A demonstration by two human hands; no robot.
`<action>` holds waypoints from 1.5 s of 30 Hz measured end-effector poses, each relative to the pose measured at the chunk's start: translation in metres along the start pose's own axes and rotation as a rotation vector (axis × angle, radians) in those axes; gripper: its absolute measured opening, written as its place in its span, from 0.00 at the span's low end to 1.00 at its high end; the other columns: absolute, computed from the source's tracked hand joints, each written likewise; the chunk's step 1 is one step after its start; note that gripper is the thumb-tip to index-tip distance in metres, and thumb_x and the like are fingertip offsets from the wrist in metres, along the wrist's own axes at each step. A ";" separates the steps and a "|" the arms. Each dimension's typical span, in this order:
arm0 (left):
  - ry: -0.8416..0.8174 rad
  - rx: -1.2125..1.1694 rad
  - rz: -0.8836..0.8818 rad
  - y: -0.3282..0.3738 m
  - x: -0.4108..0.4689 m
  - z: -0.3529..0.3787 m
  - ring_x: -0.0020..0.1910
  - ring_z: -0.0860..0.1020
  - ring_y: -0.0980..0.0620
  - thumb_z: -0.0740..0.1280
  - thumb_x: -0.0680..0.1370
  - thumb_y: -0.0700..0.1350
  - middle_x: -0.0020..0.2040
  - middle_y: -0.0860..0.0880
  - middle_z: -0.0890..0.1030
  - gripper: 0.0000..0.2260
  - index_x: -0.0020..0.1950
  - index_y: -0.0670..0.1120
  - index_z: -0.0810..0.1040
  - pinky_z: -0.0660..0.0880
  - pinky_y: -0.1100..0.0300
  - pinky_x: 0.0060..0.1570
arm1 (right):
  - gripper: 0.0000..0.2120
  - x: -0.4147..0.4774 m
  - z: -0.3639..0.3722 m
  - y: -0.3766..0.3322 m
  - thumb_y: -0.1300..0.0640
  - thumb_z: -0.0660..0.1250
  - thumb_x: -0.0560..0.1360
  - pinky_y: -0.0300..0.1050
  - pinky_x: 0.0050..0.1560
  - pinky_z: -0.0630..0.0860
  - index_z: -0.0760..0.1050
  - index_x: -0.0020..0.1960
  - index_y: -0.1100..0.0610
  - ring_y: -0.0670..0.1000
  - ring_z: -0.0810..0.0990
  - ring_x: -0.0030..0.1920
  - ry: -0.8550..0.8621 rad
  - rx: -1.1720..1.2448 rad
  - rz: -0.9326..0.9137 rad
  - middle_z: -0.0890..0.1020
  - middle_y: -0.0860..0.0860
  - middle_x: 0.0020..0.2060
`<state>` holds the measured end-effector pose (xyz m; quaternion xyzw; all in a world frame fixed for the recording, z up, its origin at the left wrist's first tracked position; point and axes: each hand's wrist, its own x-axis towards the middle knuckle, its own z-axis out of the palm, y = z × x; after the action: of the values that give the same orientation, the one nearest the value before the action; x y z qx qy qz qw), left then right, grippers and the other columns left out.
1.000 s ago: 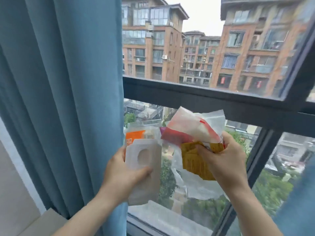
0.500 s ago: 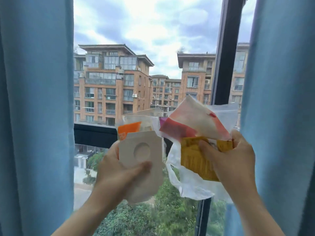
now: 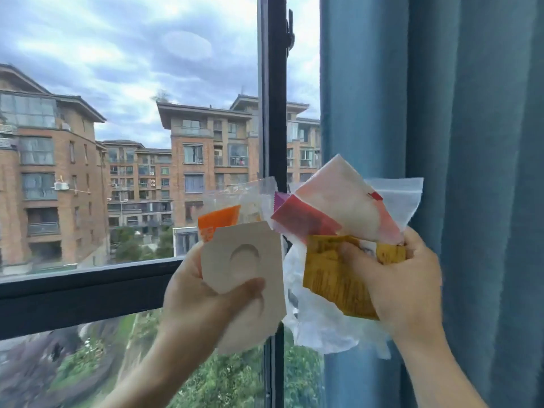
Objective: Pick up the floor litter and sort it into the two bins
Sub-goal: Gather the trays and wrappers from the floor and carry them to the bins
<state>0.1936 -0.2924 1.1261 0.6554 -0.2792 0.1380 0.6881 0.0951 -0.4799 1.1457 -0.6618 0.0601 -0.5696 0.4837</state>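
Both hands are raised in front of a window, each clamped on a bunch of litter. The left hand (image 3: 203, 293) grips a pale card piece (image 3: 247, 269) w/ a round embossed dent, thumb pressed across its lower front. Behind the card, in the same grip, sit an orange-printed wrapper (image 3: 217, 220) and a clear plastic bag (image 3: 244, 195) that sticks up above it.

The right hand (image 3: 403, 284) is closed on a second bundle: a yellow wrapper (image 3: 332, 281) at the front under the thumb, a red & white wrapper (image 3: 332, 207) fanned out above it, a clear zip bag (image 3: 397, 198) behind that, and thin white plastic (image 3: 318, 325) hanging down below the hand. A small purple corner (image 3: 279, 198) pokes out at the bundle's left edge; can't tell what it belongs to.

The two bundles are just beside each other, approx. level, edges nearly touching near the black window frame (image 3: 273, 113). A blue curtain (image 3: 456, 142) hangs at the right, behind the right hand. Through the glass: brick apartment blocks (image 3: 206, 160), cloudy sky, trees below. Lower part of the view is motion-blurred.
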 end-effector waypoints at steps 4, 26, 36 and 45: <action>-0.143 -0.065 0.009 -0.001 -0.008 0.004 0.40 0.83 0.58 0.82 0.60 0.43 0.42 0.56 0.85 0.21 0.48 0.57 0.80 0.77 0.57 0.41 | 0.14 -0.028 -0.021 -0.022 0.55 0.78 0.66 0.20 0.32 0.68 0.73 0.41 0.43 0.29 0.76 0.38 0.107 -0.143 -0.016 0.77 0.26 0.33; -0.778 -0.420 -0.003 0.080 -0.127 0.197 0.38 0.80 0.62 0.79 0.63 0.40 0.41 0.62 0.82 0.20 0.46 0.58 0.76 0.75 0.61 0.39 | 0.14 -0.102 -0.248 -0.128 0.60 0.78 0.65 0.28 0.25 0.68 0.72 0.36 0.53 0.40 0.76 0.28 0.698 -0.776 -0.092 0.78 0.48 0.30; -0.908 -0.464 -0.006 0.135 -0.204 0.297 0.40 0.79 0.64 0.79 0.63 0.43 0.42 0.65 0.81 0.20 0.47 0.60 0.75 0.73 0.63 0.37 | 0.13 -0.114 -0.368 -0.152 0.61 0.78 0.65 0.28 0.26 0.69 0.74 0.38 0.50 0.40 0.77 0.28 0.816 -0.805 -0.082 0.80 0.40 0.29; -1.020 -0.440 -0.044 0.148 -0.259 0.377 0.39 0.79 0.62 0.80 0.63 0.43 0.40 0.59 0.81 0.21 0.46 0.60 0.73 0.71 0.65 0.35 | 0.13 -0.124 -0.450 -0.140 0.63 0.77 0.66 0.27 0.26 0.69 0.75 0.39 0.51 0.39 0.76 0.27 0.898 -0.818 -0.007 0.80 0.45 0.29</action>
<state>-0.1735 -0.6005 1.0963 0.4856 -0.5854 -0.2728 0.5892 -0.3785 -0.5858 1.1059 -0.4890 0.4700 -0.7257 0.1156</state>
